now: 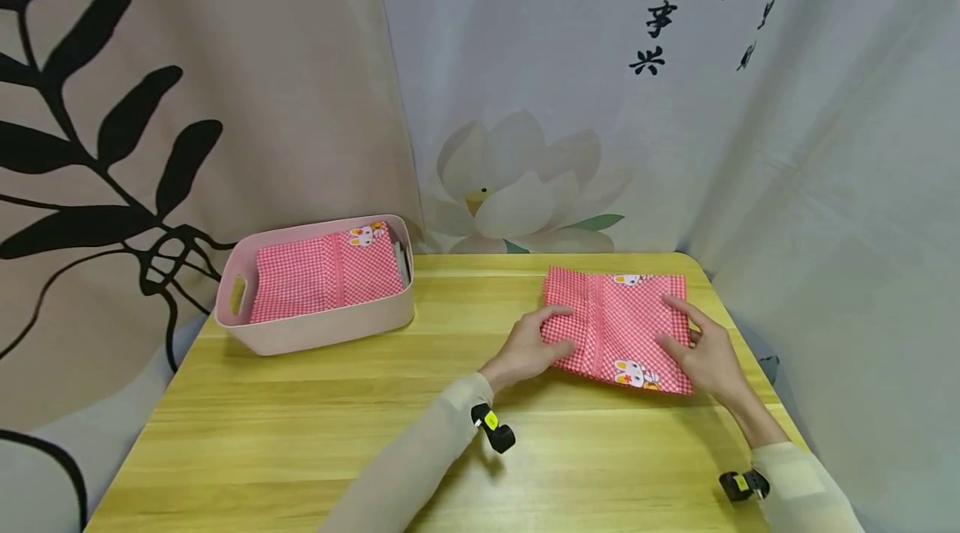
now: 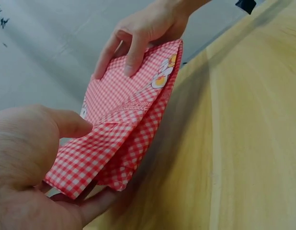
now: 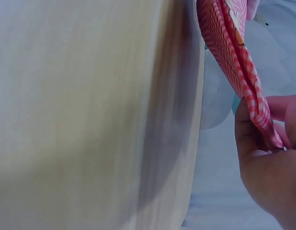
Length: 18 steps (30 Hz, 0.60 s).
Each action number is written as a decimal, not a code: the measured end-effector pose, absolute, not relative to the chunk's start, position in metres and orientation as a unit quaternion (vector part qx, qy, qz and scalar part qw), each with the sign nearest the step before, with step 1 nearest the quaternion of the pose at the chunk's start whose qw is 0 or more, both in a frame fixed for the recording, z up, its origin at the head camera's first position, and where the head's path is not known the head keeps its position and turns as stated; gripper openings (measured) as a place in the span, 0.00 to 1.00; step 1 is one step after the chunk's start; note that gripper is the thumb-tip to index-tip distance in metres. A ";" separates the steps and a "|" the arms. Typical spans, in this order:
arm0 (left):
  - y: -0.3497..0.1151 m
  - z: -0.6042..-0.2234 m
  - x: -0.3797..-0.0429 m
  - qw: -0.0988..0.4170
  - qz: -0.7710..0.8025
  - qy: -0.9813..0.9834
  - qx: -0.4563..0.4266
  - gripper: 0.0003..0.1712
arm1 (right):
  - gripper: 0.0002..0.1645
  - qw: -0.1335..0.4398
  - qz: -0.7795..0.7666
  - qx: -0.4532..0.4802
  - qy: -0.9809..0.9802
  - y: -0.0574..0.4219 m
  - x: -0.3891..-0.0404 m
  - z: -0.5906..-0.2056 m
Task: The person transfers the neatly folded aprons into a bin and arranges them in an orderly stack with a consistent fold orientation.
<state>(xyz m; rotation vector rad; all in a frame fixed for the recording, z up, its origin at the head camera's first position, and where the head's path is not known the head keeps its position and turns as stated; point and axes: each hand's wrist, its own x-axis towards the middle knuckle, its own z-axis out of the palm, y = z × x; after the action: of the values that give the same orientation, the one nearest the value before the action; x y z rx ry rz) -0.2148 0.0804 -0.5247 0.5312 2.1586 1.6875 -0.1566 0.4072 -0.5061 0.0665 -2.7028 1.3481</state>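
Note:
A folded red-and-white checked cloth [image 1: 611,333] with rabbit prints is held off the table between both hands at the right. My left hand [image 1: 525,352] grips its left edge, thumb on the upper face and fingers underneath, as the left wrist view shows. On the opposite edge, my right hand [image 1: 708,354] pinches the cloth [image 3: 251,91] between thumb and fingers. The folded layers part slightly along the near side of the cloth [image 2: 124,115] in the left wrist view.
A pink plastic basket [image 1: 322,334] with handle holes stands at the table's back left. Inside it lies another checked cloth [image 1: 315,279] with a rabbit print. The wooden table [image 1: 315,424] ends at the back against a printed curtain [image 1: 525,57].

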 end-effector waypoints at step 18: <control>0.052 -0.503 -0.223 0.136 0.590 0.770 0.201 0.38 | 0.44 0.104 0.470 0.073 -0.873 0.380 -0.174 -0.491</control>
<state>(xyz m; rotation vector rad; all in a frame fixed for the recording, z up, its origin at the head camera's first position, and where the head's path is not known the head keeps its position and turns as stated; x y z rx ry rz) -0.2233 0.0524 -0.5025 0.5827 2.2287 1.7096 -0.1740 0.3803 -0.4906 0.2166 -2.5755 1.3873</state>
